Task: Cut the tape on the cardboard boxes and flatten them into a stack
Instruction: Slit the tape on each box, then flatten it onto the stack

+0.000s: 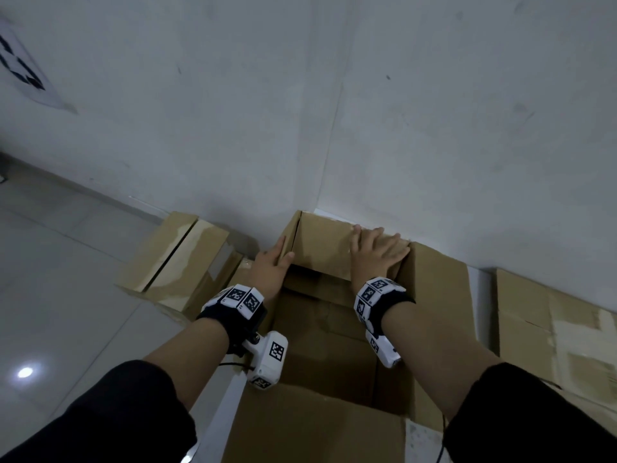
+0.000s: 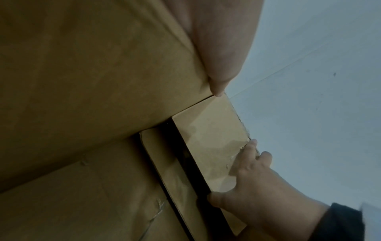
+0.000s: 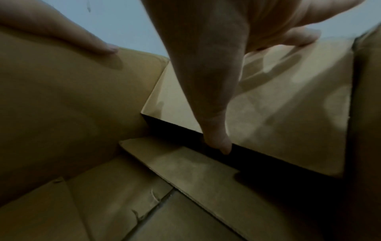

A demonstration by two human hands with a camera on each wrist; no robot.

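Note:
A large open cardboard box (image 1: 434,295) stands against the wall, its inside in shadow. My left hand (image 1: 272,265) holds the box's left panel at its top edge, thumb (image 2: 218,57) on the inner face and fingers outside. My right hand (image 1: 377,253) lies flat with spread fingers on the far flap (image 1: 324,242). Its fingertips reach the flap's top edge and its thumb (image 3: 206,97) runs down to the lower edge. Below that flap (image 3: 288,106) there is a dark gap, then the bottom flaps. No cutting tool is in view.
Another cardboard box (image 1: 177,259) with pale tape marks lies to the left on the tiled floor (image 1: 60,279). Flattened cardboard (image 1: 551,329) lies to the right. The grey wall (image 1: 334,111) rises directly behind the boxes.

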